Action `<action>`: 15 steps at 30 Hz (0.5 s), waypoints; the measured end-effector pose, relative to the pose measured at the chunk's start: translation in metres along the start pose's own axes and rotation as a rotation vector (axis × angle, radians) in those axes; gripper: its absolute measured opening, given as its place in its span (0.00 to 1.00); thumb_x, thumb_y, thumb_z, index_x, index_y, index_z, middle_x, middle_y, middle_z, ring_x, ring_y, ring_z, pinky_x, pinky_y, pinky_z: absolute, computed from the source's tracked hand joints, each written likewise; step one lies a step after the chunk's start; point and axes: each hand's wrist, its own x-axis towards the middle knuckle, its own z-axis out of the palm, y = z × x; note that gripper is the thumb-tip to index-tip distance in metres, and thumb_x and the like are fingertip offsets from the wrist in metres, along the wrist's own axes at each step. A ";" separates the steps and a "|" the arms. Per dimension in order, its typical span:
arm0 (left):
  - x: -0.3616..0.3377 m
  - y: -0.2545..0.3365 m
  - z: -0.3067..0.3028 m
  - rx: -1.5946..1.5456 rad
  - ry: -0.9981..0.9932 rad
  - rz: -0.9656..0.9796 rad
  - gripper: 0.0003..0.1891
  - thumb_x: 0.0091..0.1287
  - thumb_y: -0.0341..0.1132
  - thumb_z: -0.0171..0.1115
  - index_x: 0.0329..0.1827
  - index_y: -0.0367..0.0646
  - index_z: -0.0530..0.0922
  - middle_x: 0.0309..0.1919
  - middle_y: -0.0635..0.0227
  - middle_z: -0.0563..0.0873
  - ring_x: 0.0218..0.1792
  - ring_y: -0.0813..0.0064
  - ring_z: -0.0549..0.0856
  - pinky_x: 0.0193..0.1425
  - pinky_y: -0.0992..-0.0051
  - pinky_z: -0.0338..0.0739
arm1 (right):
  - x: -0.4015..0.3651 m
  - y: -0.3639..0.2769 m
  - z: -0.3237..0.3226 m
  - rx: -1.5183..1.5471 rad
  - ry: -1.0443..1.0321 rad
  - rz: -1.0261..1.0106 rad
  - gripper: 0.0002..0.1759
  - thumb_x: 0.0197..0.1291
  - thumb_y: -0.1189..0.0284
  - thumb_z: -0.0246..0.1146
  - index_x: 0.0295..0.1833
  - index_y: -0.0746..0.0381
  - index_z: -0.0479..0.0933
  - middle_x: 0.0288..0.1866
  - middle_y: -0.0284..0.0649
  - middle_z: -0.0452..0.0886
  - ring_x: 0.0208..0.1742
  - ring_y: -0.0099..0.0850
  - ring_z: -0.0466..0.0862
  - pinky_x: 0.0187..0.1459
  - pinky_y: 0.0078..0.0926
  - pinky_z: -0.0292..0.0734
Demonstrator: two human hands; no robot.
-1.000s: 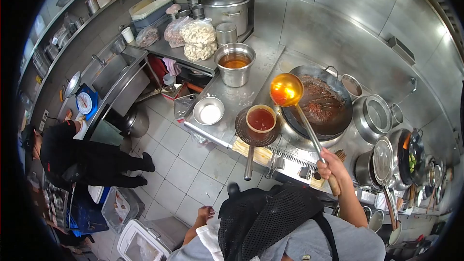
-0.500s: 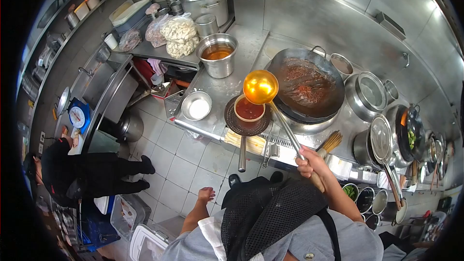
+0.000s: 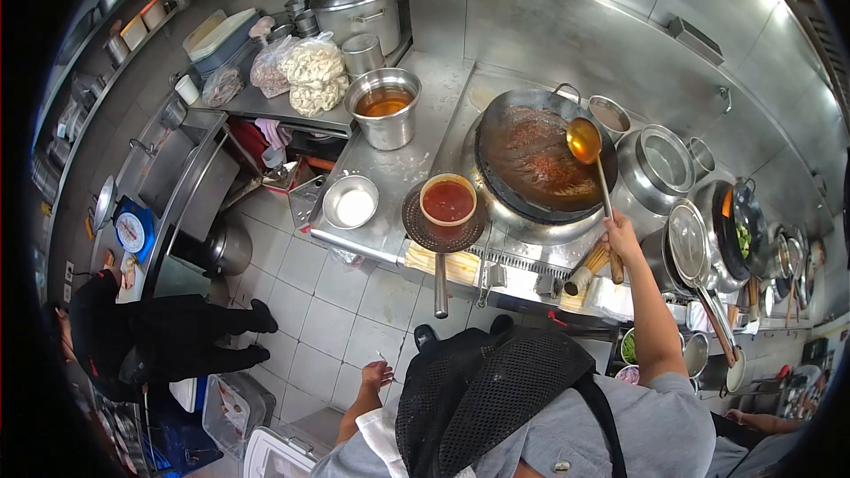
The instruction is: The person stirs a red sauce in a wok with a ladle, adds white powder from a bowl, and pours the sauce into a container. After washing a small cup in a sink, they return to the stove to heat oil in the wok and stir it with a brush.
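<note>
My right hand (image 3: pixel 620 237) is closed round the handle of a long ladle (image 3: pixel 606 186). The ladle's bowl, full of golden oily liquid, is over the right side of a black wok (image 3: pixel 496 128), where dark reddish-brown food and oil lie. Low by my side, my left hand (image 3: pixel 376 375) has its fingers curled; a small thin white thing (image 3: pixel 381 356) shows at the fingertips, too small to name. In front of me, a bowl of red sauce (image 3: pixel 448 200) sits on a perforated skimmer (image 3: pixel 414 223) whose handle points towards me.
Behind the skimmer stands a metal pot of amber liquid (image 3: pixel 388 104), with a small bowl of white contents (image 3: pixel 351 202) nearer the edge. A bamboo brush (image 3: pixel 586 273) lies right of centre. Strainer (image 3: pixel 691 235) and second wok (image 3: pixel 748 212) are further right. A person in black (image 3: pixel 186 327) stands left.
My right hand has moved up and right with the ladle, taking its bowl from beside the sauce bowl to over the wok's right side. My left hand's fingers are more curled.
</note>
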 end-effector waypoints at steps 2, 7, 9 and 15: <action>-0.007 -0.003 -0.005 0.038 0.006 0.047 0.13 0.68 0.38 0.62 0.52 0.46 0.78 0.40 0.61 0.89 0.36 0.64 0.89 0.41 0.61 0.84 | 0.007 0.007 0.000 -0.168 0.076 -0.004 0.13 0.73 0.67 0.53 0.60 0.57 0.70 0.22 0.31 0.70 0.15 0.22 0.71 0.17 0.27 0.71; -0.004 -0.017 -0.018 -0.039 -0.050 -0.022 0.12 0.69 0.36 0.61 0.53 0.46 0.78 0.39 0.62 0.89 0.35 0.64 0.88 0.39 0.60 0.83 | -0.013 0.002 0.025 0.159 -0.168 0.235 0.11 0.74 0.66 0.53 0.58 0.54 0.67 0.23 0.29 0.68 0.15 0.20 0.69 0.16 0.24 0.68; -0.002 -0.015 -0.025 0.016 -0.069 0.004 0.12 0.69 0.37 0.61 0.53 0.46 0.78 0.39 0.62 0.89 0.35 0.64 0.88 0.40 0.60 0.83 | -0.032 -0.005 0.035 0.356 -0.287 0.301 0.09 0.74 0.66 0.52 0.56 0.53 0.67 0.24 0.28 0.68 0.15 0.18 0.68 0.15 0.21 0.65; 0.027 -0.004 -0.054 0.227 -0.086 0.187 0.14 0.67 0.38 0.62 0.54 0.46 0.78 0.41 0.62 0.88 0.37 0.64 0.88 0.42 0.60 0.83 | -0.121 -0.068 0.077 0.559 -0.461 0.307 0.08 0.76 0.66 0.52 0.56 0.52 0.67 0.24 0.29 0.69 0.14 0.15 0.64 0.12 0.15 0.60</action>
